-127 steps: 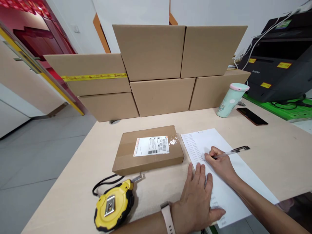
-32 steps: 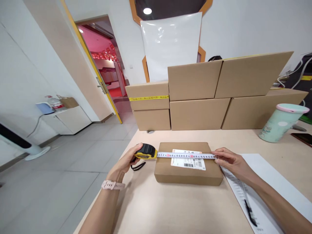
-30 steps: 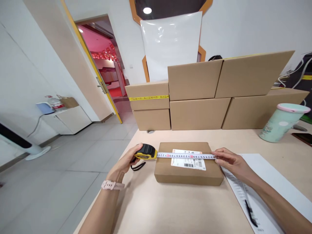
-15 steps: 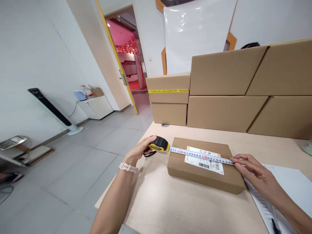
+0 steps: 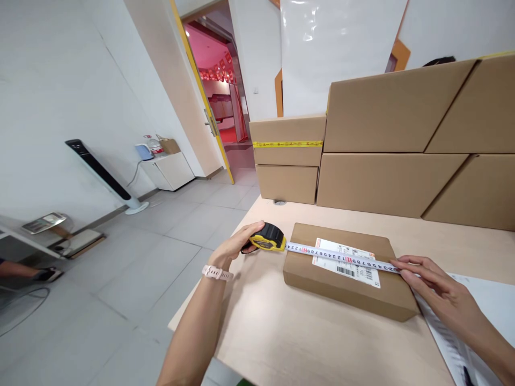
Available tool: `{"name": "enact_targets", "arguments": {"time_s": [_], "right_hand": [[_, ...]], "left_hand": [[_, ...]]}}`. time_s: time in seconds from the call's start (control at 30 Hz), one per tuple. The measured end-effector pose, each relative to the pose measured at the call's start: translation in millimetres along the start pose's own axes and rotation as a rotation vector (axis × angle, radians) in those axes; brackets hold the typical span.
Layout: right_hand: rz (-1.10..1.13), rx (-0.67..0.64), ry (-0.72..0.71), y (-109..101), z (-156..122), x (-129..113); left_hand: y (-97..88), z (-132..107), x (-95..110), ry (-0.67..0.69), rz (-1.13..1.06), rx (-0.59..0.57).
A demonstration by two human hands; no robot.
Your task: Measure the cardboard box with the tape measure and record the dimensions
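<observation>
A brown cardboard box (image 5: 341,295) with a white shipping label (image 5: 368,274) lies flat on the wooden table (image 5: 273,327). My left hand (image 5: 237,242) is closed around a black and yellow tape measure (image 5: 269,237) just off the box's left end. Its white blade (image 5: 338,257) stretches across the top of the box and over the label. At the box's right end, my right hand (image 5: 438,289) pinches the blade's tip between thumb and fingers.
Large cardboard boxes (image 5: 378,179) stand stacked along the table's back. White papers (image 5: 483,300) and a pen (image 5: 467,375) lie at the right. Left of the table are a floor scale (image 5: 82,244), a tower fan (image 5: 104,174) and a person's foot (image 5: 47,275).
The view has shifted, so the scene sits slightly further right. Both hands keep the tape stretched over the box. A person's foot has come into view at the far left.
</observation>
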State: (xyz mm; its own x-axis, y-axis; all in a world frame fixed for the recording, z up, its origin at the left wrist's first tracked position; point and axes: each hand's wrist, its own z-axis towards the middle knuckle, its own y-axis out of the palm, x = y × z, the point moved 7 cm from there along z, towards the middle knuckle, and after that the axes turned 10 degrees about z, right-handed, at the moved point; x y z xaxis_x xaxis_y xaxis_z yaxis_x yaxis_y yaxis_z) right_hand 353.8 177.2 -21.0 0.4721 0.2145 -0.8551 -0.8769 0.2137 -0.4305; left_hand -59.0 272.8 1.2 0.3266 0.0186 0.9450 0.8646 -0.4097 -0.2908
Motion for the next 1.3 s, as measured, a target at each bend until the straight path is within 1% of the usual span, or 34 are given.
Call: {"name": "enact_targets", "arguments": {"time_s": [0.23,0.4,0.53,0.73,0.87,0.97,1.1,1.3], "right_hand": [[0.049,-0.01,0.05,0,-1,6],[0.169,0.033,0.161,3,-3,8],[0.251,0.071,0.206,4,-3,8],[0.323,0.085,0.252,3,-4,20],[0.453,0.111,0.354,7,-4,24],[0.556,0.131,0.434,12,-5,23],[0.598,0.163,0.505,14,-6,23],[0.625,0.19,0.541,15,-7,27]], "left_hand": [[0.3,1,-1,0.012,0.006,0.006],[0.8,0,1,0.023,0.018,0.01],[2.6,0,6,0.046,0.033,0.001],[5.0,-1,10,0.043,0.05,0.005],[5.4,-1,12,0.032,0.049,0.018],[4.5,-1,11,0.032,0.051,0.023],[3.3,-1,6,0.026,0.061,0.013],[2.1,0,3,0.03,0.058,0.007]]}}
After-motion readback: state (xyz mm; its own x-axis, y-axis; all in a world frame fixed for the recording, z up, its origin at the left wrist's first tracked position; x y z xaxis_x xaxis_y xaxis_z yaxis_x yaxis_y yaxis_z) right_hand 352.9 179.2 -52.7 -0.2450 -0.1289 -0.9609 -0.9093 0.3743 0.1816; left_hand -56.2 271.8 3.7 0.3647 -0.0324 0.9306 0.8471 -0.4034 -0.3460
